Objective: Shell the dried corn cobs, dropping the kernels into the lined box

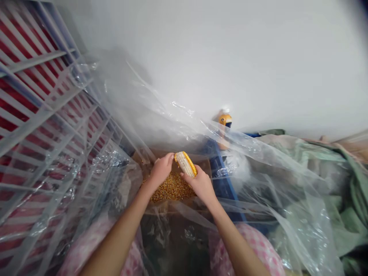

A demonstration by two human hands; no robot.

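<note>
My right hand (200, 184) is wrapped around the lower end of a corn cob (185, 165), thumb and fingers closed on it. Bare whitish cob shows along the side facing me, and rows of yellow kernels remain along the right edge and at the upper tip. At that upper end, my left hand (162, 167) has its fingers pressed together against the cob. Below both hands, loose corn kernels (172, 188) lie heaped in a cardboard box (204, 161) with clear plastic around it.
Clear plastic sheeting (161, 111) spreads across the scene. A slatted plastic crate (43, 103) with red behind it stands left. Right of the box are a blue crate edge (222, 176), a yellow bottle with a white cap (225, 119) by the wall, and green cloth (356, 176).
</note>
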